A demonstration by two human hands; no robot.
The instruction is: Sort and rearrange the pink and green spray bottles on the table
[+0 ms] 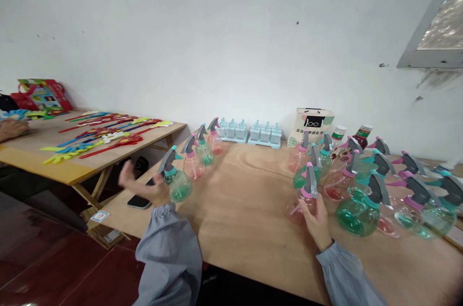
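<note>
The right hand [317, 221] has its fingers closed around the clear pink body of a pink spray bottle [296, 209], which stands upright at the near left corner of the crowd of bottles on the right; whether its base is on the wooden table [238, 229] or just off it, I cannot tell. The left hand [146, 189] is empty, its fingers spread and slightly blurred, held over the table's left end. Just beside it is a green spray bottle [180, 185] with a grey trigger; whether they touch is unclear. A dark phone [139, 201] lies flat beneath the left hand. Behind the green bottle, a pink, a green and another pink bottle run back in a slanting row [205, 152]. To the right of the right hand, more pink and green bottles stand close together in a cluster [358, 214], their triggers pointing various ways. At the back of the table, near the wall [181, 31], are two pale blue ice-pop mold sets [265, 137], a printed carton [307, 127] and two capped bottles [362, 137]. On a second table [36, 163] at the left lie colourful hand-shaped sticks [112, 147], with a red and green bag [47, 95] behind them and another person's hand [13, 129] at its edge.
</note>
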